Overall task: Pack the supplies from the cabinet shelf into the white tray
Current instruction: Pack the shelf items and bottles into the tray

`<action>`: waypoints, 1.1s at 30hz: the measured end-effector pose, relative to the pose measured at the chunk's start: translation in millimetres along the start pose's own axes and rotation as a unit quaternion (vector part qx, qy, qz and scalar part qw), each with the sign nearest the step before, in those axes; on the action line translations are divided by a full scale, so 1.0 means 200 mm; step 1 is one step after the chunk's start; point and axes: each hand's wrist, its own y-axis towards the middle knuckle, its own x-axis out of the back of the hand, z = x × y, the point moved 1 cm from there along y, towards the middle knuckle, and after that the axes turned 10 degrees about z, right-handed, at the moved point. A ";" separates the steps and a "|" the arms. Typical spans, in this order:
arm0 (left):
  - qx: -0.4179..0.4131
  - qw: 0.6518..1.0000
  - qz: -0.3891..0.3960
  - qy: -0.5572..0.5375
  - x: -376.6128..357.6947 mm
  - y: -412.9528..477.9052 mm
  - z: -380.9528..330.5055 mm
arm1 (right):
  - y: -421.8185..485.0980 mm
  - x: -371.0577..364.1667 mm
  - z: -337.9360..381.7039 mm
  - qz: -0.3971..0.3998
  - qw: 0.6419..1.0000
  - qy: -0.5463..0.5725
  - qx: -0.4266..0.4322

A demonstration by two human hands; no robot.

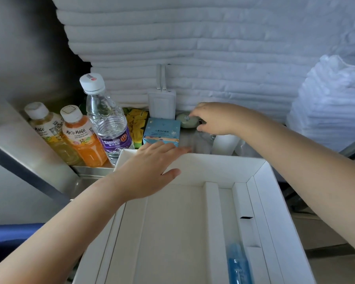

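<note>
White tray (260, 181) lower centre of frame. Left hand (152, 167) flat on its far rim, fingers straight, holding nothing. Right hand (213, 119) centre right, fingers curled at green oval item (186, 120); cannot tell whether gripped. Blue box (162, 130) and water bottle (109, 124) stand on shelf (201, 142). Blue tube (238, 265) lies in tray's right slot.

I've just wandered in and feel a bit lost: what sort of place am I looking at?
Probably a hotel housekeeping supply cabinet or cart. Folded white towels are stacked high at the back, and a metal shelf below them holds a water bottle, two juice bottles and a small blue box.
</note>
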 end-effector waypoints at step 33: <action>0.004 1.000 -0.008 0.004 0.01 -0.01 -0.02 | 0.20 -0.08 0.02 0.051 0.996 -0.046 -0.054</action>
